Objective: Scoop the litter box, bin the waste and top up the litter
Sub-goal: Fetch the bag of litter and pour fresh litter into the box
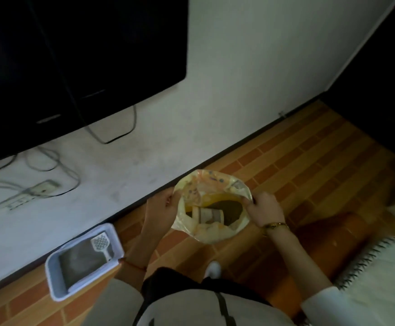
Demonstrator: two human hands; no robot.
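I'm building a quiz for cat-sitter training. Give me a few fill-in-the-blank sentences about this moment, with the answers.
1. Both hands, left hand and right hand, hold open a yellow ____.
2. The white scoop lies inside the ____.
3. The litter box sits on the floor to the person's ____.
4. The bracelet is on the ____ wrist.

Answers: bag; litter box; left; right

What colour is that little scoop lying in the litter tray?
White, with a perforated head. The scoop rests inside the pale litter box, seen in the head view.
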